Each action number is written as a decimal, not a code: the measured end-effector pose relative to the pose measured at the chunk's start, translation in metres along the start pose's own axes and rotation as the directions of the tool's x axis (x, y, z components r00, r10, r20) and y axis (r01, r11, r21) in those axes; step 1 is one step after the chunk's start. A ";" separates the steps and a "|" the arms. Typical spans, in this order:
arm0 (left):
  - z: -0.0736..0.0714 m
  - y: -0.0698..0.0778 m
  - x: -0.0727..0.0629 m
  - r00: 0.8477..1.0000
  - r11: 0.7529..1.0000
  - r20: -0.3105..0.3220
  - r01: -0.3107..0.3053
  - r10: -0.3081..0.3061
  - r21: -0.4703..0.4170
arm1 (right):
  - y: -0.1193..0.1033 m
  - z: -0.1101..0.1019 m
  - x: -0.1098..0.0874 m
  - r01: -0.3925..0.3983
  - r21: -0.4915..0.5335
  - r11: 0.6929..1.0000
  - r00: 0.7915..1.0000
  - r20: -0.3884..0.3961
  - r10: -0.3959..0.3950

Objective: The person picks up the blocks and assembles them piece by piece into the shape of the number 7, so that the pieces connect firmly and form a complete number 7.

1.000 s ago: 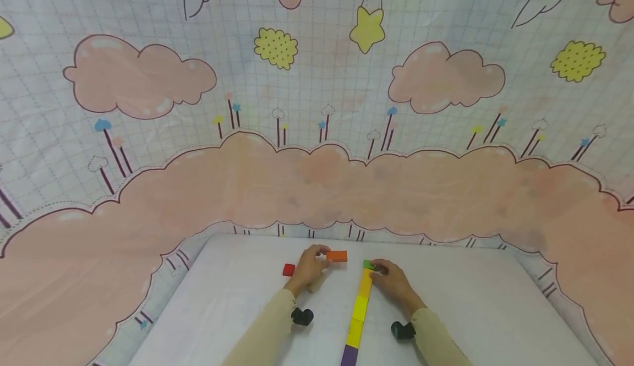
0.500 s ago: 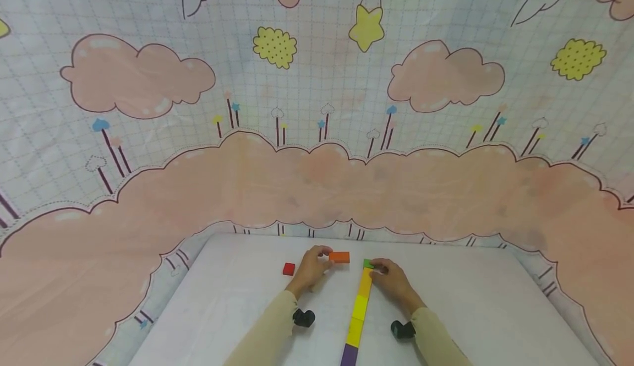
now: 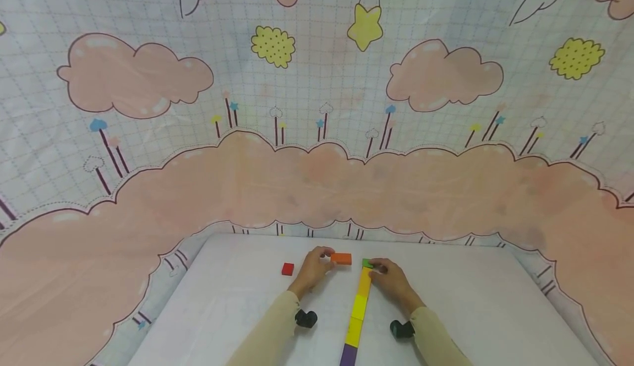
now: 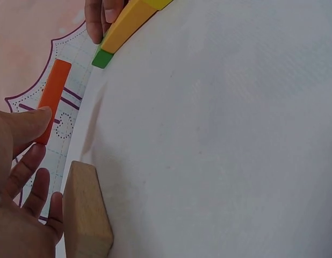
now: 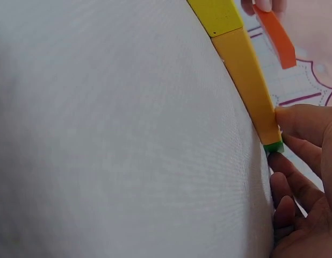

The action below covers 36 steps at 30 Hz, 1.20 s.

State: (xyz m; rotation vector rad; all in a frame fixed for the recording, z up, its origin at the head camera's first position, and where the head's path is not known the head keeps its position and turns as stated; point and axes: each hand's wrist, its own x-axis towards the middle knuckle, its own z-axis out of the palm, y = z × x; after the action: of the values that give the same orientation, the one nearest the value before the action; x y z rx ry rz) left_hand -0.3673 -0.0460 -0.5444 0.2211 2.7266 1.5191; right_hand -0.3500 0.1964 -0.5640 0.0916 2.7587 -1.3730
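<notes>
Left hand [image 3: 313, 269]: We observe thumb and finger pinching the orange block [image 3: 340, 258] by one end; the other fingers are loosely bent.
Orange block: We locate it in the left hand's pinch, its free end projecting toward the right hand [image 3: 393, 283], apart from the row.
Right hand: We see its thumb against the amber block [image 3: 364, 283] and a fingertip at the green block [image 3: 366, 263]; whether it grips the green block, we cannot tell.
Block row: From the right hand's fingertips toward the person, we read green, amber, two yellow blocks [image 3: 354, 330] and a purple block [image 3: 349, 355], end to end.
Red block [image 3: 288, 269]: We find it left of the left hand, apart from it, on the white table [image 3: 238, 300].
Wooden block [image 4: 88, 212]: We note it just beside the left hand's little finger; contact is unclear.
</notes>
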 end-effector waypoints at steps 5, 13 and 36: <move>0.006 0.001 0.000 1.000 1.000 -0.003 0.008 -0.008 -0.011 | 0.001 0.000 0.001 0.003 -0.004 1.000 1.000 -0.005 -0.003; 0.012 0.003 0.000 1.000 0.999 0.000 0.007 -0.007 -0.039 | 0.000 -0.001 -0.001 0.014 -0.005 1.000 1.000 -0.006 -0.015; 0.024 0.005 0.013 1.000 0.995 0.003 0.009 -0.010 0.101 | 0.001 -0.002 0.003 -0.001 -0.002 1.000 1.000 -0.010 0.001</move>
State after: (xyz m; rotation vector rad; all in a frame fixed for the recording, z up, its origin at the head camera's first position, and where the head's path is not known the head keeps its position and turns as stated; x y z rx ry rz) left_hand -0.3781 -0.0213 -0.5521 0.2113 2.8008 1.3786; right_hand -0.3534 0.1992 -0.5640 0.0995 2.7678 -1.3741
